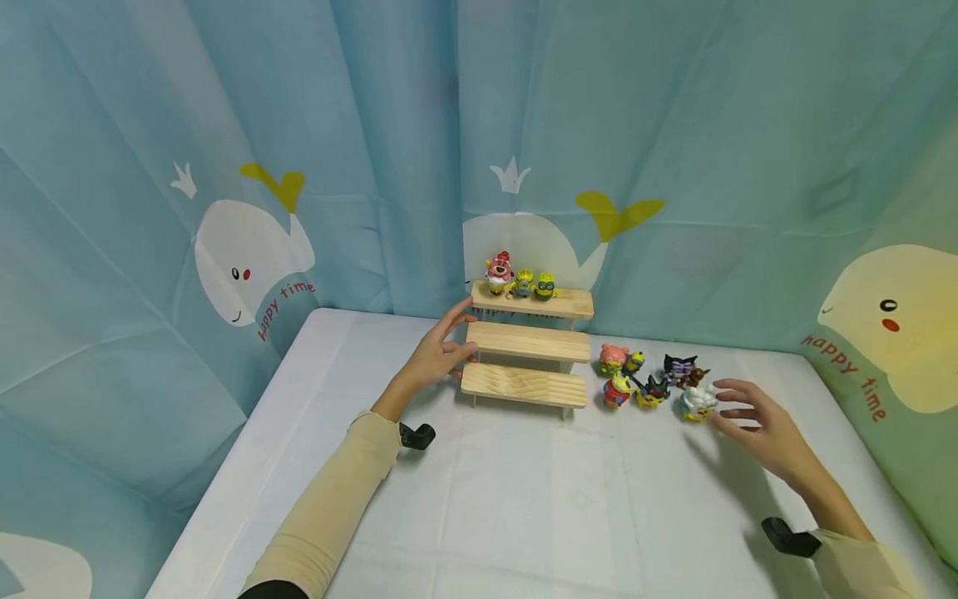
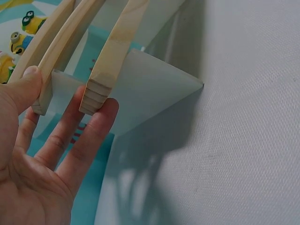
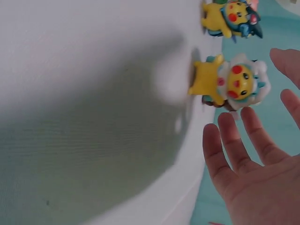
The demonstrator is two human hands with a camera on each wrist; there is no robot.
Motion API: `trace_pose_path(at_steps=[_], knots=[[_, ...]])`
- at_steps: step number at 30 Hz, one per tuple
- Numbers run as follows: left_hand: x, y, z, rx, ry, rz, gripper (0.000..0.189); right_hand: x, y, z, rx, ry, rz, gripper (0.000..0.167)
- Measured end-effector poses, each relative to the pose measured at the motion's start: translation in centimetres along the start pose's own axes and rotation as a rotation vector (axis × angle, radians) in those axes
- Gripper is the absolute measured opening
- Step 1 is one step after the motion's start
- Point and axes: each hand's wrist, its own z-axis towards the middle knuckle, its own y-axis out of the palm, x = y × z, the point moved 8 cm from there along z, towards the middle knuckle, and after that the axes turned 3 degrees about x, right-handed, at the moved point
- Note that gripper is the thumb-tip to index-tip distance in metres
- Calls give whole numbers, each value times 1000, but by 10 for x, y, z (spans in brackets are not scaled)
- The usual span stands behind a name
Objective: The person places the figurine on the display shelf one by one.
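Observation:
My left hand is at the left end of a three-tier wooden display stand. In the left wrist view, its fairly straight fingers and thumb touch the ends of the boards. My right hand hovers just right of a yellow figurine with a fluffy white hood, fingers spread and nothing held. In the right wrist view, the fingertips are close beside this figurine; contact is unclear. A pink bear figurine and two small yellow goggled figurines stand on the top tier.
Right of the stand, several figurines cluster on the white table: a pink one, a red-and-yellow one, a dark-hooded yellow one and a black-and-purple one. A blue curtain with whale prints hangs behind.

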Motion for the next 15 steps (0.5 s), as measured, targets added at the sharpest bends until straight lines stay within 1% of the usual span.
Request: trace_pose_path(at_steps=[4, 7, 10, 15], knots=[[-1, 0, 0, -1, 10, 1, 74, 11, 5, 1, -35, 37, 11, 51], [-2, 0, 1, 1, 10, -3, 73, 14, 8, 2, -43, 61, -10, 51], [-2, 0, 1, 3, 6, -8, 73, 15, 11, 3, -48, 56, -8, 52], [-1, 0, 1, 6, -3, -9, 74, 15, 13, 6, -33, 22, 8, 51]])
